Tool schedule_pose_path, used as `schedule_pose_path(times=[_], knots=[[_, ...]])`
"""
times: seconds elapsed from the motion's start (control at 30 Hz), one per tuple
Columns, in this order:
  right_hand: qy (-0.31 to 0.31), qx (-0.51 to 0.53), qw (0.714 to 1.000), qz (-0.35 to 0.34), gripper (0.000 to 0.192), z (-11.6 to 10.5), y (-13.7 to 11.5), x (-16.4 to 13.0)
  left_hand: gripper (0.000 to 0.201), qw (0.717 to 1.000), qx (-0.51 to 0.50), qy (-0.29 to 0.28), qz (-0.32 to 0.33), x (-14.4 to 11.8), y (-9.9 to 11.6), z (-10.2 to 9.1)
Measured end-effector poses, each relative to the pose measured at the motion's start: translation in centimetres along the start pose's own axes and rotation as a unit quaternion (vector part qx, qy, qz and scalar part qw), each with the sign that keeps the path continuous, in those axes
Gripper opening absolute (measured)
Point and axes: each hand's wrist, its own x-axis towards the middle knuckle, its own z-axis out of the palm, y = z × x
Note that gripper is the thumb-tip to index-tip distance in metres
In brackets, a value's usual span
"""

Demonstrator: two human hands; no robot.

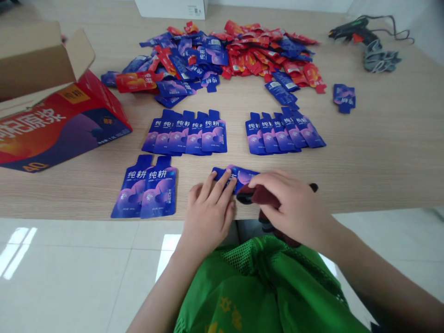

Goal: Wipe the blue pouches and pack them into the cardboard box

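Observation:
A blue drink pouch (246, 176) lies sideways near the table's front edge. My left hand (211, 210) rests on its left end, fingers stretched out flat. Over the pouch's right end, my right hand (294, 203) is closed around a dark maroon cloth (265, 196), part of which hangs past the table edge. To the left, a pair of overlapping blue pouches (157, 192) lies face up. Behind my hands are two fanned rows of blue pouches, a left row (187, 134) and a right row (282, 132).
A heap of red and blue pouches (215, 55) spreads across the back. An open red and blue carton (62, 120) stands at left. One blue pouch (344, 97) lies apart at right, near a glue gun (357, 31) and a grey crumpled item (380, 58). A white box (169, 8) stands behind.

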Motion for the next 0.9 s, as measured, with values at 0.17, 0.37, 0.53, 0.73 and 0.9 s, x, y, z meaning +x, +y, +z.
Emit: schedule_pose_path(times=[0.17, 0.37, 0.53, 0.73, 0.9], knots=[[-0.068, -0.061, 0.996, -0.022, 0.027, 1.2, -0.5, 0.6, 0.048, 1.000, -0.009, -0.005, -0.011, 0.2, -0.2, 0.0], [-0.105, -0.056, 0.989, 0.093, 0.023, -0.8, 1.8, -1.6, 0.042, 0.999, -0.037, 0.011, -0.036, 0.4, 0.0, -0.2], [-0.040, -0.011, 0.991, 0.124, 0.026, -3.0, 3.0, -2.2, 0.040, 0.999, -0.028, 0.024, -0.029, 1.0, -0.4, -0.2], [-0.010, -0.023, 0.988, 0.151, 0.026, -4.2, 3.9, -3.0, 0.030, 0.994, 0.027, 0.046, 0.096, 1.9, -1.6, -0.6], [0.061, -0.029, 0.974, 0.216, 0.029, -6.2, 4.5, -4.8, 0.025, 0.989, 0.014, 0.092, 0.118, 3.4, -2.2, -2.7]])
